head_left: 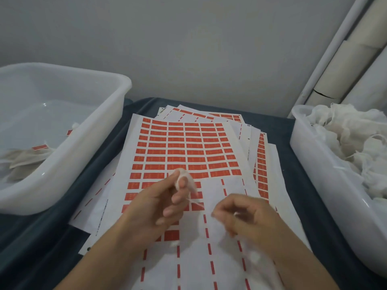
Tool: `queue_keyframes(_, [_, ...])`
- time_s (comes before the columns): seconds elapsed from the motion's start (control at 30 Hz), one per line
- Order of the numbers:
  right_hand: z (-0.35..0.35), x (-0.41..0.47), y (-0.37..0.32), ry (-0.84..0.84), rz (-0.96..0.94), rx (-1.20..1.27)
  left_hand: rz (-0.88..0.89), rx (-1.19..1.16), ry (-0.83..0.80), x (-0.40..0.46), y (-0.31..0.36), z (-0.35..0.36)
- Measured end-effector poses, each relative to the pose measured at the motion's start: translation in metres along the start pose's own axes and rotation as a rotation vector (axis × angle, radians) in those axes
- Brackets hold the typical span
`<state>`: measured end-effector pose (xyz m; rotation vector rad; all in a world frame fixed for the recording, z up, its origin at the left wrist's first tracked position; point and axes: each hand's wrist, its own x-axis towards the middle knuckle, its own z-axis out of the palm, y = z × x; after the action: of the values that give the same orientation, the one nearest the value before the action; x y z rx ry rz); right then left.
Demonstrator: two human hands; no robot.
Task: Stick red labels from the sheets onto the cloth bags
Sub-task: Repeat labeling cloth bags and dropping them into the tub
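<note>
The left hand (159, 204) pinches a small white cloth bag (184, 181) between thumb and forefinger, its other fingers loosely curled below. The bag is blurred, but its long axis seems to run from the fingertips down and to the right, where a thin drawstring (196, 203) trails toward the right hand (243, 216). That hand's fingers are curled inward as if pinching the string's end, though blur hides the contact itself. Directly beneath both hands lies the top label sheet (184, 151), its rows of red labels (194, 146) running away from the hands, the near part already stripped to white backing with red dashes. More sheets (259, 147) fan out under it, beyond and right of the hands. All rest on a dark blue cloth surface (109, 155). Left of the left hand stands a white plastic tub (88, 143) holding labelled bags (27, 155); right of the right hand, another tub (310, 164) heaped with unlabelled bags (345, 139). A plain grey wall (188, 49) rises behind.
</note>
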<state>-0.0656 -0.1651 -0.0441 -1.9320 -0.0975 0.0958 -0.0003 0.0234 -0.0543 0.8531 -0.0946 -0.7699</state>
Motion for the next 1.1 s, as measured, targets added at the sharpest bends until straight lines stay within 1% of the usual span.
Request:
queue_keyframes(0.07, [-0.006,0.003,0.004,0.197,0.014,-0.016,-0.036,0.148,-0.01,-0.001,0.0,-0.001])
queue_keyframes(0.1, [-0.005,0.004,0.006,0.259,0.003,-0.031,-0.075,0.239,-0.022,0.0,-0.002,0.001])
queue_keyframes(0.17, [0.001,0.005,0.009,0.313,-0.064,-0.083,-0.189,0.404,-0.042,0.001,-0.005,0.006])
queue_keyframes(0.23, [0.01,0.006,0.012,0.301,-0.177,-0.14,-0.284,0.591,-0.046,0.007,-0.011,0.015])
queue_keyframes(0.27, [0.015,0.006,0.013,0.263,-0.211,-0.141,-0.312,0.667,-0.043,0.012,-0.014,0.021])
queue_keyframes(0.3, [0.019,0.006,0.015,0.216,-0.215,-0.114,-0.333,0.724,-0.061,0.009,-0.019,0.019])
queue_keyframes(0.37, [0.026,0.005,0.017,0.141,-0.18,-0.046,-0.411,0.872,-0.011,0.005,-0.021,0.016])
queue_keyframes(0.4, [0.027,0.005,0.017,0.157,-0.178,-0.063,-0.395,0.892,-0.026,0.007,-0.02,0.015])
queue_keyframes(0.5, [0.027,0.007,0.02,0.338,-0.183,-0.158,-0.175,0.883,-0.096,0.004,-0.014,0.016])
queue_keyframes(0.57, [0.024,0.009,0.022,0.445,-0.156,-0.164,-0.042,0.914,-0.046,0.003,-0.016,0.013])
queue_keyframes(0.6, [0.022,0.009,0.022,0.46,-0.13,-0.147,-0.002,0.912,-0.027,0.005,-0.017,0.015])
queue_keyframes(0.67, [0.02,0.009,0.021,0.434,-0.108,-0.103,0.052,0.901,-0.052,0.005,-0.019,0.017])
queue_keyframes(0.73, [0.019,0.009,0.018,0.365,-0.102,-0.039,0.079,0.866,-0.099,0.002,-0.019,0.018])
queue_keyframes(0.8, [0.019,0.009,0.015,0.307,-0.079,0.015,0.095,0.836,-0.107,0.0,-0.021,0.016])
queue_keyframes(0.9, [0.017,0.009,0.014,0.299,-0.06,0.049,0.106,0.84,-0.102,0.001,-0.022,0.014])
queue_keyframes(1.0, [0.015,0.007,0.012,0.277,-0.075,0.015,0.112,0.836,-0.107,0.002,-0.023,0.015])
queue_keyframes(1.1, [0.015,0.005,0.01,0.252,-0.029,0.06,0.123,0.851,-0.074,0.002,-0.023,0.014])
